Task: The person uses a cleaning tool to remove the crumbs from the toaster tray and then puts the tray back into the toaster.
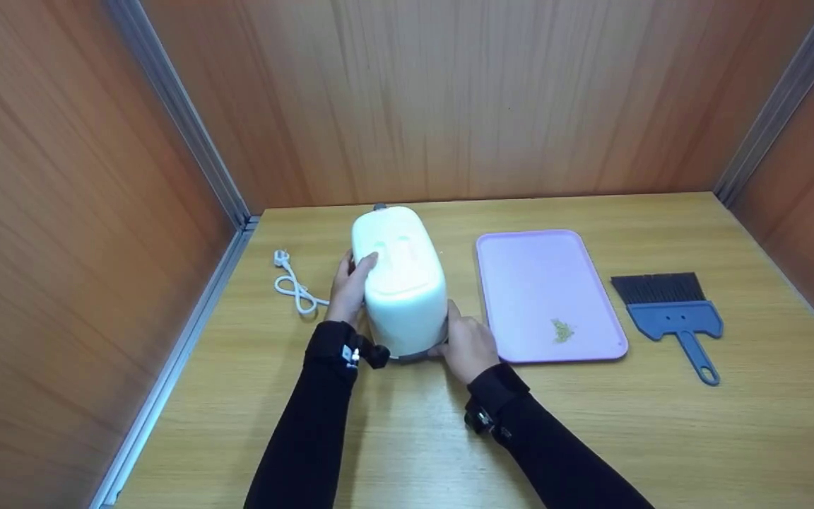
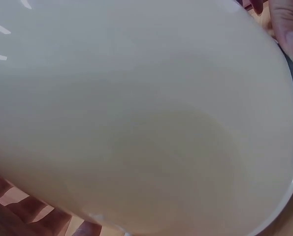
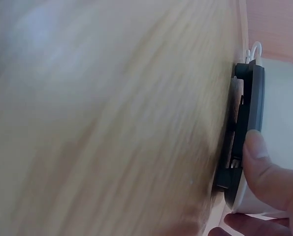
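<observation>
A white, rounded appliance with a dark base, toaster-like in shape [image 1: 403, 272], stands lengthwise left of the table's middle. My left hand [image 1: 350, 290] grips its left side, thumb on the upper surface; in the left wrist view its fingers [image 2: 30, 216] lie along the lower edge. At the near right corner my right hand [image 1: 470, 346] holds the bottom, its thumb [image 3: 257, 152] pressed on the dark rim [image 3: 256, 98]. Dark feet show under the base in the right wrist view; whether all touch the table, I cannot tell. A white cord with a plug [image 1: 294, 283] lies at its left.
Right of the appliance lies a light purple tray [image 1: 534, 283] with a small heap of greenish crumbs [image 1: 562, 331] near its front. Farther right is a blue hand brush [image 1: 675, 318] with dark bristles. Wooden panels [image 1: 449, 99] enclose the table at the back and both sides.
</observation>
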Motion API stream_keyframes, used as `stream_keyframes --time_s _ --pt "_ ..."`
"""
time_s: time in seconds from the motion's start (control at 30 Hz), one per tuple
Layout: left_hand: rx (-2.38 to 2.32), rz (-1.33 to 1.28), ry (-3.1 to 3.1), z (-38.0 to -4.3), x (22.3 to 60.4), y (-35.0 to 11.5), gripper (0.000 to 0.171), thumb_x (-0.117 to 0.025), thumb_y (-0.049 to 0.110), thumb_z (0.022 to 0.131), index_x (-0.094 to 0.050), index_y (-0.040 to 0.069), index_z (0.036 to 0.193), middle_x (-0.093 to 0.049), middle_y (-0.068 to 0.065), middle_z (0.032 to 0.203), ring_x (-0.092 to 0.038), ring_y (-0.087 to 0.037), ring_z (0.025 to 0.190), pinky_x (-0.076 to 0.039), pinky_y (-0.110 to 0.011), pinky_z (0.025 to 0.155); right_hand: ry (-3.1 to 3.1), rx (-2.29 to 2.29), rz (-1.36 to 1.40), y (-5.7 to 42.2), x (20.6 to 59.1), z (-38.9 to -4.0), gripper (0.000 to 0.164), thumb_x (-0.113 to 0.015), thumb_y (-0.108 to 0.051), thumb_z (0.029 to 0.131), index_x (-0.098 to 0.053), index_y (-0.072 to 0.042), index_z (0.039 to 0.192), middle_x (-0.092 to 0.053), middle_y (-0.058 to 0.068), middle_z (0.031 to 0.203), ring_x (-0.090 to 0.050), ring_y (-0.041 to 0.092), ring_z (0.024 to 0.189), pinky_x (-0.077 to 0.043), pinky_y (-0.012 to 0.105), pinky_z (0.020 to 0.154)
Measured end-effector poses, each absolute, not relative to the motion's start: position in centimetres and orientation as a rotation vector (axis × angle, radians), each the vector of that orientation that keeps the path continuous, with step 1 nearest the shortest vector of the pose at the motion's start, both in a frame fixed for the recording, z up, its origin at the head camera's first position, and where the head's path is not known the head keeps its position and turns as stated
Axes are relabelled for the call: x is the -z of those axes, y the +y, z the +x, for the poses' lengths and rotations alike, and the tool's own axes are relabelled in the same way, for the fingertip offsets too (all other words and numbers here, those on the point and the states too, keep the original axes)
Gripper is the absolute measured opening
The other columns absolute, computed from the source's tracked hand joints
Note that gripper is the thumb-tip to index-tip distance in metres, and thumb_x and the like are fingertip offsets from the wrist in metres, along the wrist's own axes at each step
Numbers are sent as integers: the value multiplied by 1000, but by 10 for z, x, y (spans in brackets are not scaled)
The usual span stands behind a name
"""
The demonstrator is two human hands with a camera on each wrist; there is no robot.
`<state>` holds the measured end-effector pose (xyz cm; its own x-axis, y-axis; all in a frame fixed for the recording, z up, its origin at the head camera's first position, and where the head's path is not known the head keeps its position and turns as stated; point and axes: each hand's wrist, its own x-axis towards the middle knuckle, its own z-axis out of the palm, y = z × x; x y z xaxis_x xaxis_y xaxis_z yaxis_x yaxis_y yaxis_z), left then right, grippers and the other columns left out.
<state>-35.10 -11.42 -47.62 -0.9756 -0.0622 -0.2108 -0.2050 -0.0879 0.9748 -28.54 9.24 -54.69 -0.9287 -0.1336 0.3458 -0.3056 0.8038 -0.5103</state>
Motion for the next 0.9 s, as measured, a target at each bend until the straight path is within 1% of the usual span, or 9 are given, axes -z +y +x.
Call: stream_keyframes --time_s 0.17,0.27,0.37,0.47,0.57,0.63,0.8,0.9 --pt "-2232 -291 2058 -352 476 -115 83 -63 49 91 -20 25 158 -23 -1 162 -26 -20 145 -22 -38 120 -2702 -838 323 92 548 -285 86 -93 -22 62 -51 0 133 -73 17 95 -71 32 87 -57 46 81" --pt "-2226 -279 2063 -350 473 -115 83 -63 48 92 -20 23 158 -24 -2 162 -26 -21 145 -23 -37 120 -2690 -816 324 91 549 -285 85 -93 -22 62 -51 0 132 -73 16 94 -71 32 86 -57 46 79" --pt "-2224 -258 2091 -351 473 -114 82 -63 47 92 -21 22 157 -26 -4 161 -29 -21 143 -25 -36 119 -2687 -779 324 91 549 -285 87 -93 -24 62 -50 3 134 -73 18 94 -70 33 86 -57 47 79" --pt "-2228 -246 2119 -353 476 -113 82 -64 47 91 -23 22 157 -30 -5 159 -33 -22 140 -28 -36 117 -2691 -748 325 91 548 -283 91 -92 -26 64 -48 8 135 -72 21 96 -70 36 88 -57 48 80" --pt "-2220 -256 2106 -354 476 -114 82 -64 49 90 -23 24 157 -28 -4 160 -31 -21 142 -27 -37 118 -2705 -763 327 91 546 -283 91 -92 -26 65 -47 13 135 -71 24 99 -69 37 89 -57 48 82" --pt "-2212 -258 2102 -354 475 -114 82 -63 49 91 -22 24 157 -27 -3 161 -30 -21 143 -26 -37 118 -2704 -763 340 91 546 -283 88 -91 -25 67 -47 14 133 -71 24 98 -70 37 88 -58 47 81" --pt "-2194 -268 2095 -353 477 -116 83 -62 51 91 -21 25 157 -25 -2 162 -28 -21 145 -24 -39 119 -2741 -760 317 90 545 -284 86 -90 -24 69 -47 14 134 -70 26 102 -70 37 92 -58 45 84" --pt "-2191 -282 2089 -353 477 -116 83 -62 52 91 -20 26 158 -24 -1 162 -26 -21 146 -23 -40 120 -2764 -763 290 90 546 -285 88 -90 -24 69 -46 13 136 -70 26 105 -69 37 94 -57 45 85"
